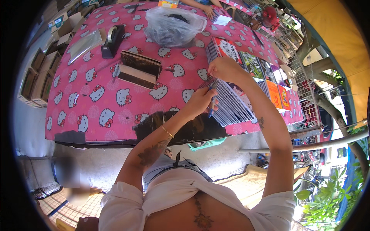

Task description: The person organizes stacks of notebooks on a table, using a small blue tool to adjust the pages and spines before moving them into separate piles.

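Observation:
A long row of wire-bound notebooks [234, 104] lies on the pink cartoon-cat tablecloth in front of me, spiral edges facing up. My left hand [201, 102] is closed around a slim dark-blue tool [212, 101] at the row's left side; its kind cannot be made out. Just beyond, my right hand [225, 70] is bent over the row's far end with fingers pinched together. What they grip is hidden. Behind that hand are a notebook with a red, black and white cover [229, 49] and one with a green cover [252, 64].
Left of my hands stands an open dark box [140, 70], with a tape dispenser [111, 41] and clear plastic bag [173, 27] farther back. Orange-covered notebooks [274, 94] lie right. Another person's hand [209, 12] touches notebooks [221, 19] across the table. A green stool [208, 144] is below.

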### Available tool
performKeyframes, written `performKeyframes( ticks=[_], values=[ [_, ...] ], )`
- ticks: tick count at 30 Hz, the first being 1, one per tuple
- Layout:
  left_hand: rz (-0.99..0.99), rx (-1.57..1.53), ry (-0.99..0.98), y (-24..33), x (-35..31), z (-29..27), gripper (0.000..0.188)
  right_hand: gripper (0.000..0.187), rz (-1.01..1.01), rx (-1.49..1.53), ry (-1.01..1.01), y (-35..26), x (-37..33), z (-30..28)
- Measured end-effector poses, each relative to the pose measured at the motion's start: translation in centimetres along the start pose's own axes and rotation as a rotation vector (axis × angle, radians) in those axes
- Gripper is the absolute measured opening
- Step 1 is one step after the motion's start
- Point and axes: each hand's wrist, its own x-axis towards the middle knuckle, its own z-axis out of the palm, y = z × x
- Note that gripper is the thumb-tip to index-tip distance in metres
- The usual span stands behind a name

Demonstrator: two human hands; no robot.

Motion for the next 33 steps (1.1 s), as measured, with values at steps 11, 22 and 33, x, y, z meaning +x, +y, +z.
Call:
performKeyframes(
  ticks=[11, 22, 33],
  values=[
    [0.153, 0.103, 0.092, -0.2, 0.3, 1.7, 0.033, 0.010, -0.005, 0.014, -0.017, 0.2, -0.2, -0.3],
    [0.134, 0.133, 0.187, -1.5, -0.2, 2.1, 0.037, 0.021, -0.176, 0.024, -0.226, 0.1, 1.0, -0.2],
    [0.172, 0.187, 0.212, -1.6, 0.1, 2.5, 0.032, 0.017, -0.071, -0.122, -0.199, -0.9, 1.0, 0.0]
  ],
)
